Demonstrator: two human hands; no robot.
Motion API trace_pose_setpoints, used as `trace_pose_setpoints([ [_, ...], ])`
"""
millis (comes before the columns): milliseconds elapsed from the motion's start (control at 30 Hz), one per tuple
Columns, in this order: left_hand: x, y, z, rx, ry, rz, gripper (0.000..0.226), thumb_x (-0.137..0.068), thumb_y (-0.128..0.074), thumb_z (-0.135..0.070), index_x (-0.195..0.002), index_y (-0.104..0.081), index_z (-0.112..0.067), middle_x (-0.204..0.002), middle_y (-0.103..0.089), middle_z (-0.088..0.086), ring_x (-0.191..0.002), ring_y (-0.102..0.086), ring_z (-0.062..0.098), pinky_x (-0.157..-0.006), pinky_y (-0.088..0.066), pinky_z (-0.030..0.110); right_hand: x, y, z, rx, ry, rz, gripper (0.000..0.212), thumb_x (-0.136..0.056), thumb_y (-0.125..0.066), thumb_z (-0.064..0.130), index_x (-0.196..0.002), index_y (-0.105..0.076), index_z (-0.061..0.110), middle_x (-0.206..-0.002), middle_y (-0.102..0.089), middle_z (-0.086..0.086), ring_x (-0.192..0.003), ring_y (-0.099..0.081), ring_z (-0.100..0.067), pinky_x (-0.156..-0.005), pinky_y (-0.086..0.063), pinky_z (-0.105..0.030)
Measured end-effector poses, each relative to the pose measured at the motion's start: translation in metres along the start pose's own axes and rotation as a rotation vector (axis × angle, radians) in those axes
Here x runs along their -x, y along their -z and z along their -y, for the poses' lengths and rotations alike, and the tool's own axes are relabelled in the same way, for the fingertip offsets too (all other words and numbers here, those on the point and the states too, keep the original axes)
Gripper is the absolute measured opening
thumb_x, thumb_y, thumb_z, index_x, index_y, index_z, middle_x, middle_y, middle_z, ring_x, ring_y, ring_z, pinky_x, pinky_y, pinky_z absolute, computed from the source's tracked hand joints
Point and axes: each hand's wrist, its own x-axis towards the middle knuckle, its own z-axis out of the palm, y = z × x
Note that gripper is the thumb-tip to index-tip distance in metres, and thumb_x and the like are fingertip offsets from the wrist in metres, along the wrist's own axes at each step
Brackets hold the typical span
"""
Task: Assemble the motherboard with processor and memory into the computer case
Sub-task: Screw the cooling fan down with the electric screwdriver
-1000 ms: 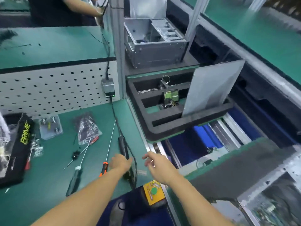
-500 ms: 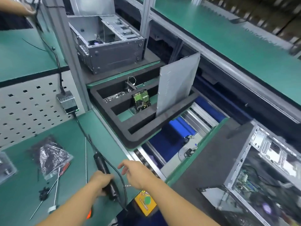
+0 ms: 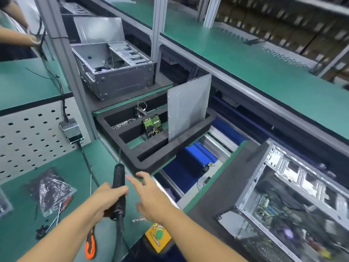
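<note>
My left hand [image 3: 105,197] grips a black corded electric screwdriver [image 3: 118,188], lifted off the green bench with its thin bit pointing up and away. My right hand [image 3: 151,197] hovers just right of it, fingers spread and holding nothing. An open computer case [image 3: 294,205] lies at the lower right on a dark foam pallet, with a motherboard and cables inside. A second, emptier grey case [image 3: 117,72] sits further back on the conveyor.
A black foam tray [image 3: 149,154] between the cases holds a hard drive [image 3: 152,125] and an upright grey side panel [image 3: 187,106]. Bagged screws [image 3: 51,191], an orange-handled screwdriver [image 3: 90,244] and a yellow box [image 3: 157,238] lie near me. Another person's arm [image 3: 18,37] is at far left.
My left hand has closed round the electric screwdriver and raised it off the bench. My view has swung right, bringing the open case with the motherboard into sight.
</note>
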Motion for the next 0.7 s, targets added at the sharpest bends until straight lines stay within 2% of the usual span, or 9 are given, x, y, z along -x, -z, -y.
trace_pose_setpoints([
  [67, 0.009, -0.006, -0.005, -0.068, -0.045, -0.027, 0.030, -0.071, -0.071, -0.017, -0.092, -0.057, -0.001, -0.066, -0.060, 0.014, -0.051, -0.056, 0.026, -0.049, -0.044, 0.026, 0.004, 0.008, 0.005, 0.079, 0.089, -0.051, 0.094, -0.088, -0.065, 0.003, -0.159, -0.012, 0.037, -0.164, -0.005, -0.003, -0.140, -0.026, -0.030, -0.110, -0.039, -0.045],
  [133, 0.021, -0.011, -0.010, -0.160, -0.107, -0.069, 0.036, -0.071, -0.073, -0.020, -0.099, -0.059, -0.002, -0.072, -0.062, 0.011, -0.056, -0.057, 0.023, -0.049, -0.040, 0.022, 0.008, 0.016, 0.008, 0.126, 0.170, -0.083, 0.093, -0.086, -0.067, 0.004, -0.158, -0.017, 0.035, -0.165, -0.006, -0.006, -0.141, -0.022, -0.033, -0.114, -0.032, -0.045],
  [233, 0.042, -0.017, -0.022, -0.255, -0.185, -0.020, 0.045, -0.062, -0.072, -0.028, -0.097, -0.055, -0.005, -0.073, -0.058, 0.009, -0.061, -0.052, 0.021, -0.051, -0.036, 0.025, 0.015, 0.025, 0.008, 0.149, 0.252, -0.142, 0.087, -0.082, -0.071, 0.005, -0.155, -0.030, 0.026, -0.163, -0.018, -0.010, -0.142, -0.025, -0.035, -0.116, -0.026, -0.047],
  [333, 0.061, -0.019, -0.034, -0.371, -0.294, -0.040, 0.037, -0.060, -0.075, -0.017, -0.089, -0.052, -0.010, -0.070, -0.058, 0.007, -0.060, -0.050, 0.020, -0.052, -0.036, 0.027, 0.026, 0.028, 0.002, 0.215, 0.309, -0.227, 0.078, -0.079, -0.076, 0.013, -0.150, -0.042, 0.018, -0.158, -0.033, -0.010, -0.138, -0.032, -0.035, -0.114, -0.027, -0.047],
  [467, 0.089, -0.028, -0.058, -0.690, -0.510, 0.028, 0.038, -0.056, -0.072, -0.016, -0.090, -0.058, -0.021, -0.075, -0.068, -0.001, -0.064, -0.062, 0.015, -0.052, -0.050, 0.031, 0.030, 0.039, 0.002, 0.205, 0.328, -0.378, 0.066, -0.068, -0.082, 0.017, -0.126, -0.058, 0.001, -0.136, -0.054, -0.016, -0.121, -0.050, -0.037, -0.101, -0.040, -0.049],
  [533, 0.100, -0.035, -0.070, -0.832, -0.577, -0.006, 0.046, -0.055, -0.072, -0.023, -0.095, -0.050, -0.026, -0.080, -0.065, -0.007, -0.069, -0.061, 0.009, -0.051, -0.044, 0.024, 0.035, 0.053, 0.003, 0.173, 0.304, -0.416, 0.061, -0.067, -0.084, 0.015, -0.118, -0.055, -0.004, -0.132, -0.050, -0.020, -0.101, -0.058, -0.041, -0.082, -0.047, -0.048],
  [600, 0.111, -0.042, -0.085, -0.896, -0.663, -0.014, 0.051, -0.056, -0.073, -0.024, -0.097, -0.043, -0.027, -0.082, -0.060, -0.009, -0.070, -0.058, 0.005, -0.049, -0.038, 0.019, 0.043, 0.069, 0.003, 0.179, 0.273, -0.468, 0.060, -0.072, -0.082, 0.016, -0.118, -0.049, -0.004, -0.138, -0.041, -0.020, -0.080, -0.058, -0.040, -0.060, -0.041, -0.040],
  [700, 0.127, -0.048, -0.114, -0.911, -0.816, 0.035, 0.043, -0.054, -0.070, -0.029, -0.087, -0.043, -0.034, -0.085, -0.056, -0.010, -0.069, -0.057, 0.004, -0.051, -0.040, 0.017, 0.059, 0.095, -0.001, 0.254, 0.260, -0.655, 0.054, -0.074, -0.080, 0.021, -0.116, -0.052, 0.002, -0.137, -0.044, -0.018, -0.062, -0.045, -0.031, -0.057, -0.026, -0.034],
])
